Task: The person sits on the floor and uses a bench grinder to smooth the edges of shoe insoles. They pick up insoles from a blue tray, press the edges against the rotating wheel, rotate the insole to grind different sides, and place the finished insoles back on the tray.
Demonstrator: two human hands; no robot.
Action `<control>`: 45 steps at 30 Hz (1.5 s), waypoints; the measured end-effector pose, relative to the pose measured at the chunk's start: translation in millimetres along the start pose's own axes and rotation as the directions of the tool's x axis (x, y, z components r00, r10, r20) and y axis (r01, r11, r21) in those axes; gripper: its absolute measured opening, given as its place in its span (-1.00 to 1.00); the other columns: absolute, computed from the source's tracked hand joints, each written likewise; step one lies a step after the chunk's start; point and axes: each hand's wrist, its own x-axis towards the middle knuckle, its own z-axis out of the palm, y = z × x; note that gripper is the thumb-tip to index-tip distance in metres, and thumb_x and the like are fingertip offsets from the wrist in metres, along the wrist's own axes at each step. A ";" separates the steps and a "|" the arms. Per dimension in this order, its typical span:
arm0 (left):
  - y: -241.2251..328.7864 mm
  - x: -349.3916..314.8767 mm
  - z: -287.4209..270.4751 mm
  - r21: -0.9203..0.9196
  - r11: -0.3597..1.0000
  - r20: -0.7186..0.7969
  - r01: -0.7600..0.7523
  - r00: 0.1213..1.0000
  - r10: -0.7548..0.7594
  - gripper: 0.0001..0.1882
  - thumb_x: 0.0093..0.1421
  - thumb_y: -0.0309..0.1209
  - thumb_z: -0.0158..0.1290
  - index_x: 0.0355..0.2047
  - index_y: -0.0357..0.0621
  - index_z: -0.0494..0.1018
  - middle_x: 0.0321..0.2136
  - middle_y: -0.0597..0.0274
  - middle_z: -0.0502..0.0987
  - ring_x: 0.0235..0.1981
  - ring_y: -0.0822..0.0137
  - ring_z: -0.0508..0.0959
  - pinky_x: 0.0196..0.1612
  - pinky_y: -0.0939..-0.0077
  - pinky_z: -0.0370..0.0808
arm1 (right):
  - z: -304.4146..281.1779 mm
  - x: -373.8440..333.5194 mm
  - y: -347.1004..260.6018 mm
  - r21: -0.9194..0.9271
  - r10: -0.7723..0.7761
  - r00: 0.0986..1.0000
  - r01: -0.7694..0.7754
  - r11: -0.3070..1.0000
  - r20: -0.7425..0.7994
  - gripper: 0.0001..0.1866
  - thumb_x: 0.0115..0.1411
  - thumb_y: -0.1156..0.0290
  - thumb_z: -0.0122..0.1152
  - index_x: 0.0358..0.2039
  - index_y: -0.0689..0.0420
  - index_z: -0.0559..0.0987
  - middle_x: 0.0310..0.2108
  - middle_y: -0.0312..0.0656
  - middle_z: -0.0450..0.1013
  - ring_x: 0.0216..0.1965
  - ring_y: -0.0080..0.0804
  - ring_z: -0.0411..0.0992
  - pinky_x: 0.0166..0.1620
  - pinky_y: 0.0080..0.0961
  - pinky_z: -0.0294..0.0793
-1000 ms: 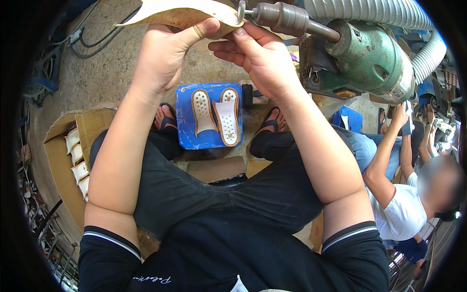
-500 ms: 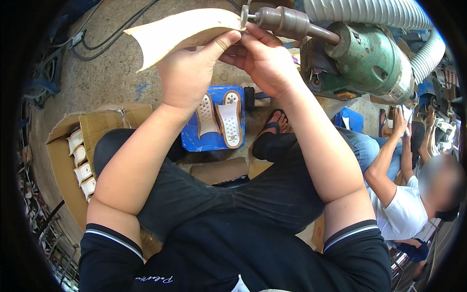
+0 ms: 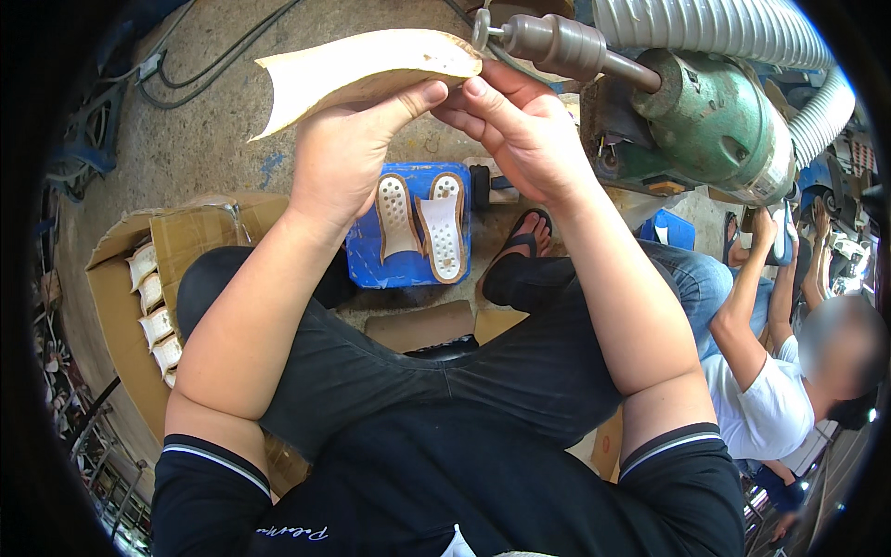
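A cardboard box (image 3: 113, 306) of pale pieces (image 3: 158, 325) stands at left. Next, the left grip (image 3: 342, 153) clasps the near edge of a curved cream sheet (image 3: 357, 70), above a blue stool (image 3: 408, 271) bearing two soles (image 3: 399, 223). The right grip (image 3: 529, 130) pinches the sheet's right end, just beside the disc (image 3: 481, 30) (contact, I cannot tell) of a green grinder (image 3: 719, 121).

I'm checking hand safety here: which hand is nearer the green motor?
The right. The right hand is left of the green motor, apart from it; the left hand is farther left, beyond the right hand.
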 end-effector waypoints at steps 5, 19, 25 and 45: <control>3.9 3.7 1.8 0.068 0.997 -0.006 -0.025 1.000 0.025 -0.70 0.28 -0.46 0.32 -0.01 -0.30 0.66 -0.08 0.15 0.71 -0.03 0.38 0.65 0.10 0.48 0.53 | 0.6 4.3 5.5 0.039 -0.011 1.000 0.012 0.999 -0.021 -0.50 0.45 0.29 0.25 0.26 0.33 0.46 0.13 -0.05 0.53 0.12 -0.31 0.55 0.27 -0.27 0.56; 16.0 1.2 7.7 0.388 0.914 -0.002 -0.120 0.991 0.131 -0.70 0.27 -0.44 0.34 0.00 -0.25 0.67 -0.11 0.20 0.72 -0.06 0.41 0.66 0.08 0.51 0.54 | 6.1 5.5 7.3 0.051 -0.085 0.996 0.086 0.995 -0.031 -0.52 0.47 0.31 0.22 0.27 0.34 0.45 0.15 -0.06 0.52 0.12 -0.32 0.55 0.26 -0.28 0.56; 13.9 0.2 9.5 0.414 0.903 0.007 -0.115 0.992 0.123 -0.69 0.30 -0.41 0.31 0.02 -0.25 0.66 -0.10 0.21 0.72 -0.05 0.41 0.66 0.09 0.52 0.54 | 8.6 7.0 5.1 0.052 -0.082 0.996 0.084 0.995 -0.037 -0.53 0.48 0.30 0.20 0.25 0.33 0.46 0.14 -0.07 0.53 0.12 -0.32 0.55 0.26 -0.27 0.56; 12.4 19.2 14.9 0.816 -0.017 0.467 -0.578 0.641 0.610 -0.70 0.32 -0.42 0.25 0.04 -0.21 0.58 -0.08 0.19 0.65 -0.02 0.33 0.62 0.07 0.41 0.52 | 0.3 18.3 13.3 0.198 -0.014 0.999 0.023 0.980 -0.048 -0.65 0.54 0.35 0.06 0.26 0.12 0.51 0.16 -0.22 0.55 0.19 -0.39 0.51 0.27 -0.24 0.50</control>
